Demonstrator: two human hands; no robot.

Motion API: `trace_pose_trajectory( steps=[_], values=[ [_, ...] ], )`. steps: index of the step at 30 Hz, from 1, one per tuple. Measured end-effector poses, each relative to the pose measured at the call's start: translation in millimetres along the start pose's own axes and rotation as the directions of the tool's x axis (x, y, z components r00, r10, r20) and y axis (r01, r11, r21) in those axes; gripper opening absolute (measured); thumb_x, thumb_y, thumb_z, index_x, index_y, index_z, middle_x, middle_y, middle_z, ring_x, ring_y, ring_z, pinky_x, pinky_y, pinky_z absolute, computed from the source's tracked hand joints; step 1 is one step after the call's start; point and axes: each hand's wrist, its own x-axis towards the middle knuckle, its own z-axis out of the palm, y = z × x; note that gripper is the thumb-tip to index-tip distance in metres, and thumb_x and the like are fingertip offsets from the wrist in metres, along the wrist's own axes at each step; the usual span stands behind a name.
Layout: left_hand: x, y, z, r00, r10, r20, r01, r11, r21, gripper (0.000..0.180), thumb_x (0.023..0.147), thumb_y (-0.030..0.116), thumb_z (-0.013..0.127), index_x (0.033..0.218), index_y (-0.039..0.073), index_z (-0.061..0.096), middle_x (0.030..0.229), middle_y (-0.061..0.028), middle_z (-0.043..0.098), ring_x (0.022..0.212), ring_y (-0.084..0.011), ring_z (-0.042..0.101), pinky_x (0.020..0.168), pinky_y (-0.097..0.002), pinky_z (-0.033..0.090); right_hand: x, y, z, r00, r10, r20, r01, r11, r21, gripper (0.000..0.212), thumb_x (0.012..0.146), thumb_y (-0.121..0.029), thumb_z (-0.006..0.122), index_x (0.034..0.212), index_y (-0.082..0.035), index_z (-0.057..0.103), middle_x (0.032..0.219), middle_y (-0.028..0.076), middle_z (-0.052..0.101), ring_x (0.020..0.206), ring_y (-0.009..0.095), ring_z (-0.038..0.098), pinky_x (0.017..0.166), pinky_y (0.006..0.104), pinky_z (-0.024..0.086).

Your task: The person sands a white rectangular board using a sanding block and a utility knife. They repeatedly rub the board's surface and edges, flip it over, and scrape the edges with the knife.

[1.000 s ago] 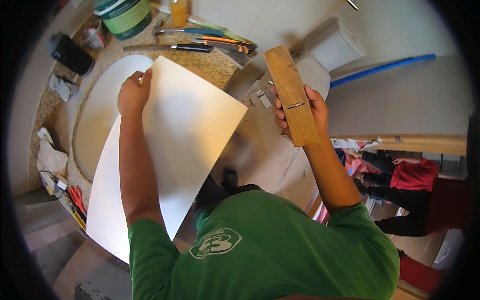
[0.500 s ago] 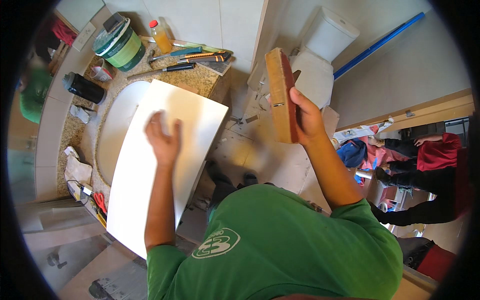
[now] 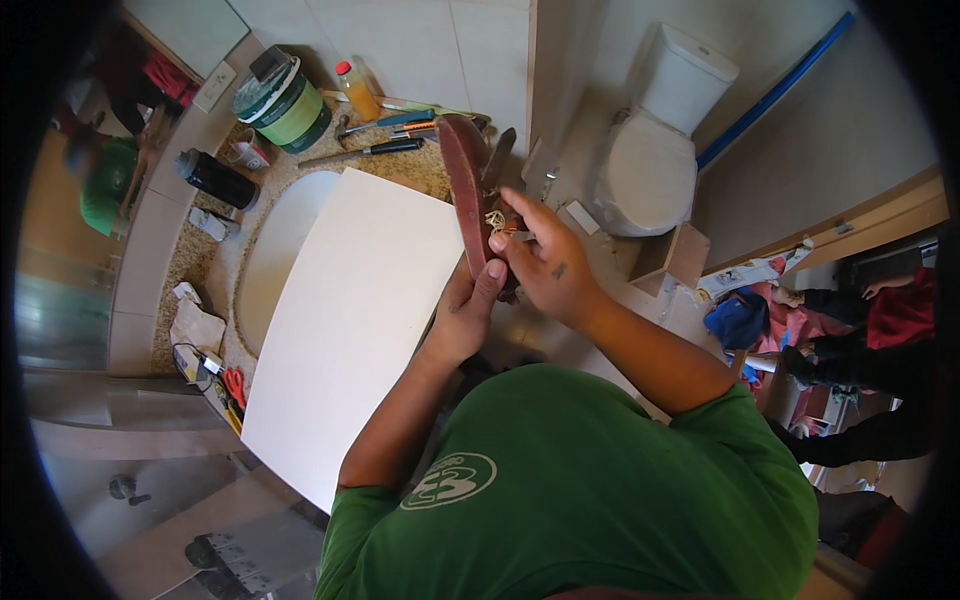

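A reddish-brown wooden hand plane (image 3: 461, 185) stands tilted up in front of me, its dark blade (image 3: 498, 158) sticking out on the right side. My left hand (image 3: 466, 318) is closed round the plane's lower end, thumb on its side. Pale curled wood shavings (image 3: 494, 221) show at the plane's opening beside the blade. The fingers of my right hand (image 3: 552, 268) are closed at these shavings, index finger near the blade's foot. Beneath and to the left, a white board (image 3: 345, 310) with a curved edge lies across the sink counter.
The granite counter (image 3: 195, 245) bears a green bucket (image 3: 290, 115), a juice bottle (image 3: 357, 92), a dark bottle (image 3: 217, 178), a hammer (image 3: 375, 122), a black-handled tool (image 3: 385, 147) and red scissors (image 3: 234, 385). The board partly covers the basin (image 3: 285, 240). A toilet (image 3: 652, 170) stands right; another person (image 3: 900, 310) is beyond.
My right hand has brought the plane left and turned it. My left hand has come off the board and taken hold of the plane's lower end. Shavings now show.
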Motion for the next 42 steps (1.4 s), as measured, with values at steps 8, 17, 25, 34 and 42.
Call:
trace_pose_trajectory(
  steps=[8, 17, 25, 34, 42],
  values=[
    [-9.1, 11.1, -13.2, 0.999, 0.034, 0.032, -0.037, 0.996, 0.084, 0.045, 0.112, 0.037, 0.043, 0.134, -0.002, 0.050, 0.104, -0.0069, 0.060, 0.091, -0.0149, 0.056, 0.080, -0.0331, 0.051, -3.7, -10.6, -3.4, 0.987, -0.137, 0.081, 0.136, 0.991, 0.016, 0.023, 0.101, -0.014, 0.064, 0.117, 0.002, 0.061, 0.110, 0.012, 0.060, 0.077, 0.017, 0.065, 0.065, 0.0305, 0.058],
    [-18.8, 2.8, -30.6, 0.995, -0.087, -0.039, 0.088, 0.995, 0.036, 0.066, 0.108, 0.060, 0.035, 0.130, 0.001, 0.051, 0.096, -0.0098, 0.064, 0.078, -0.0178, 0.060, 0.070, -0.0297, 0.047, 24.7, 16.3, -79.4, 0.998, 0.049, 0.035, -0.057, 0.596, 0.801, 0.016, 0.100, -0.016, 0.062, 0.111, -0.003, 0.061, 0.090, 0.006, 0.063, 0.080, 0.017, 0.065, 0.064, 0.0304, 0.054],
    [-36.0, -1.9, -43.4, 0.974, -0.146, -0.172, 0.181, 0.960, 0.211, 0.054, 0.108, 0.054, 0.045, 0.115, 0.003, 0.060, 0.095, -0.0066, 0.062, 0.085, -0.0166, 0.061, 0.077, -0.0325, 0.052, 2.2, 112.6, -146.6, 0.936, -0.233, -0.262, -0.075, 0.596, -0.799, 0.064, 0.099, -0.038, 0.067, 0.145, 0.005, 0.054, 0.134, 0.020, 0.066, 0.123, 0.034, 0.063, 0.108, 0.0402, 0.046],
    [-36.9, -29.6, -21.8, 0.994, -0.104, 0.015, 0.074, 0.801, 0.594, 0.074, 0.105, 0.048, 0.049, 0.154, -0.005, 0.032, 0.132, -0.0333, 0.058, 0.121, -0.0470, 0.059, 0.103, -0.0502, 0.047, -34.1, 70.8, -18.7, 0.820, 0.336, 0.463, -0.562, 0.626, 0.541, 0.064, 0.102, -0.042, 0.065, 0.149, -0.002, 0.044, 0.139, 0.008, 0.058, 0.122, 0.022, 0.058, 0.099, 0.0342, 0.049],
    [-76.4, -37.3, -48.7, 0.985, 0.029, -0.173, 0.073, 0.828, 0.556, 0.073, 0.103, 0.052, 0.051, 0.151, -0.002, 0.041, 0.123, -0.0285, 0.065, 0.108, -0.0451, 0.067, 0.095, -0.0489, 0.052, -29.3, 78.9, 12.3, 0.793, 0.397, 0.462, -0.610, 0.497, 0.618, 0.055, 0.103, -0.037, 0.063, 0.142, -0.002, 0.047, 0.127, 0.013, 0.061, 0.119, 0.026, 0.056, 0.105, 0.0425, 0.045]
  ],
)
